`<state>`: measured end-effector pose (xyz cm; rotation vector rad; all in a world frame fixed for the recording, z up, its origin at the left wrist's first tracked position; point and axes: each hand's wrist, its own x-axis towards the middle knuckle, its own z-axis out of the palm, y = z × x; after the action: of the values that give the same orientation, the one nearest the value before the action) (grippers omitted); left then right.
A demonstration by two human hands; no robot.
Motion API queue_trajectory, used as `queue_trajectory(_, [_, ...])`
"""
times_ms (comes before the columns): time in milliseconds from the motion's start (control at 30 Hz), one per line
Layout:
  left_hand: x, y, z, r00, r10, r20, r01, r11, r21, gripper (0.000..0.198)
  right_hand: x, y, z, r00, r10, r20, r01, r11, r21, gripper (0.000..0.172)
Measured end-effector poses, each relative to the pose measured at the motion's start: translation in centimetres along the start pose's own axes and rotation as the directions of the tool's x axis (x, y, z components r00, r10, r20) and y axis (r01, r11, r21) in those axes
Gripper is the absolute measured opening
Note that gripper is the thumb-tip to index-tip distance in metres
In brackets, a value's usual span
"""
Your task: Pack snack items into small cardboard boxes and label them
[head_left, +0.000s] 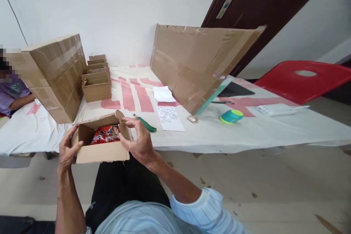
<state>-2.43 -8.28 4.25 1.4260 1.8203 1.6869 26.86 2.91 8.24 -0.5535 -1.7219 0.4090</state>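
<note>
A small open cardboard box (102, 152) rests on my lap at the table's front edge, with a red snack packet (106, 134) lying inside. My left hand (67, 148) grips the box's left end, thumb over the rim. My right hand (138, 139) clasps the right end, fingers curled over its side flap. A green-handled cutter (146, 124) lies on the white cloth just beyond my right hand.
Several small open boxes (96, 82) are stacked beside a large taped carton (56, 76) at back left. A big flat cardboard sheet (197, 62) leans on the wall. Paper sheets (170, 118), a teal tape roll (231, 116), a red chair (304, 78) and a person's arm (16, 98) at far left.
</note>
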Motion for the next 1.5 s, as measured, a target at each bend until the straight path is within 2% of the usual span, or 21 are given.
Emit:
queue_trajectory(200, [-0.4, -1.4, -0.9, 1.0, 0.02, -0.011, -0.02, 1.0, 0.011, 0.07, 0.2, -1.7, 0.4, 0.993, -0.101, 0.066, 0.102, 0.995, -0.001, 0.029])
queue_trajectory(300, [-0.4, -1.2, -1.0, 1.0, 0.019, 0.0, -0.019, 1.0, -0.002, 0.068, 0.4, -1.9, 0.4, 0.988, -0.14, 0.071, 0.143, 0.989, -0.029, 0.025])
queue_trajectory(400, [-0.1, -0.3, -1.2, 0.999, 0.032, 0.044, -0.035, 0.996, 0.079, 0.063, 0.6, -1.6, 0.4, 0.985, -0.163, 0.06, 0.165, 0.986, -0.035, 0.024])
queue_trajectory(567, [1.4, 2.3, -1.0, 0.987, 0.087, 0.136, -0.131, 0.926, 0.354, 0.062, 0.8, 0.4, -0.2, 0.998, -0.033, 0.06, 0.033, 0.999, -0.012, 0.019])
queue_trajectory(667, [2.8, 3.5, -0.1, 0.979, 0.065, 0.193, -0.159, 0.833, 0.53, 0.07, 0.7, 2.1, -0.7, 0.994, 0.085, 0.062, -0.086, 0.996, 0.014, 0.016])
queue_trajectory(733, [3.7, 3.9, 0.9, 0.973, 0.037, 0.227, -0.165, 0.802, 0.574, 0.079, 0.5, 3.4, -1.1, 0.982, 0.177, 0.073, -0.18, 0.983, 0.043, 0.019])
queue_trajectory(833, [4.6, 3.8, 2.3, 0.962, 0.028, 0.272, -0.171, 0.839, 0.517, 0.09, 0.1, 5.1, -1.7, 0.933, 0.34, 0.115, -0.35, 0.934, 0.079, 0.027])
queue_trajectory(933, [4.9, 3.3, 3.3, 0.954, 0.017, 0.3, -0.15, 0.892, 0.427, 0.096, -0.3, 6.7, -2.4, 0.858, 0.491, 0.151, -0.51, 0.852, 0.122, 0.034])
queue_trajectory(1033, [4.6, 3.2, 3.7, 0.955, -0.003, 0.297, -0.112, 0.923, 0.369, 0.097, -0.5, 8.2, -3.0, 0.789, 0.593, 0.161, -0.614, 0.77, 0.171, 0.043])
queue_trajectory(1167, [4.0, 3.4, 3.7, 0.961, 0.072, 0.265, -0.15, 0.947, 0.285, 0.089, -0.8, 9.7, -3.6, 0.701, 0.687, 0.192, -0.71, 0.696, 0.104, 0.055])
queue_trajectory(1200, [4.0, 3.4, 3.6, 0.96, 0.086, 0.267, -0.16, 0.95, 0.269, 0.088, -0.8, 9.9, -3.7, 0.706, 0.684, 0.185, -0.703, 0.709, 0.06, 0.057])
queue_trajectory(1233, [4.1, 3.5, 3.5, 0.956, 0.088, 0.279, -0.162, 0.953, 0.257, 0.087, -0.8, 10.0, -3.8, 0.734, 0.659, 0.165, -0.67, 0.743, 0.014, 0.06])
queue_trajectory(1267, [4.2, 3.6, 3.3, 0.952, 0.081, 0.297, -0.158, 0.956, 0.247, 0.086, -0.6, 10.0, -3.9, 0.784, 0.607, 0.134, -0.608, 0.793, -0.038, 0.062])
queue_trajectory(1333, [4.5, 3.7, 3.0, 0.939, 0.056, 0.34, -0.145, 0.96, 0.241, 0.086, -0.2, 9.9, -4.1, 0.905, 0.418, 0.076, -0.402, 0.901, -0.16, 0.061])
queue_trajectory(1367, [4.7, 3.8, 2.8, 0.933, 0.045, 0.358, -0.14, 0.96, 0.244, 0.084, 0.2, 9.8, -4.2, 0.952, 0.297, 0.075, -0.274, 0.935, -0.226, 0.057])
queue_trajectory(1400, [4.8, 3.9, 2.6, 0.927, 0.034, 0.373, -0.136, 0.959, 0.249, 0.082, 0.5, 9.7, -4.3, 0.978, 0.182, 0.104, -0.146, 0.947, -0.287, 0.048])
queue_trajectory(1433, [5.0, 4.1, 2.5, 0.922, 0.022, 0.386, -0.13, 0.958, 0.256, 0.08, 0.9, 9.6, -4.4, 0.984, 0.087, 0.158, -0.03, 0.943, -0.332, 0.037])
queue_trajectory(1500, [5.3, 4.3, 2.4, 0.912, -0.002, 0.41, -0.117, 0.957, 0.265, 0.075, 1.5, 9.7, -4.7, 0.958, -0.026, 0.285, 0.135, 0.919, -0.369, 0.021])
